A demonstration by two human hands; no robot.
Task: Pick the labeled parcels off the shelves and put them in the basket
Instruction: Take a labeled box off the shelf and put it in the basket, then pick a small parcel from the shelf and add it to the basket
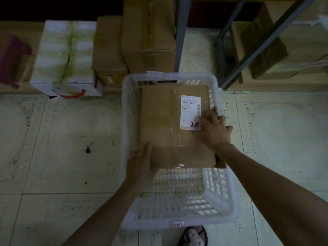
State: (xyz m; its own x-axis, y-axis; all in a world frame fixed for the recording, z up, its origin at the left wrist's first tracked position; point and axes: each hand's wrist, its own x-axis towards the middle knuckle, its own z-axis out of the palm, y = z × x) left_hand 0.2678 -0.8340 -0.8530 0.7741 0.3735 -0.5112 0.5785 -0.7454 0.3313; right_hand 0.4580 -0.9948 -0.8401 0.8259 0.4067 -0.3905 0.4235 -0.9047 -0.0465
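A brown cardboard parcel [165, 125] with a white shipping label [190, 109] lies flat in the far half of a white plastic basket [229, 190] on the tiled floor. My left hand [141, 162] grips the parcel's near left corner. My right hand [213, 128] holds its right edge, fingers curled over the top beside the label. A sliver of another brown box shows under the parcel at the basket's right side.
Several cardboard boxes [149, 32] and a white carton with a red handle [65, 55] stand on the floor beyond the basket. A metal shelf post [182, 32] rises behind it, with more boxes [266, 50] at the right. A slippered foot [193, 236] sits at the basket's near edge.
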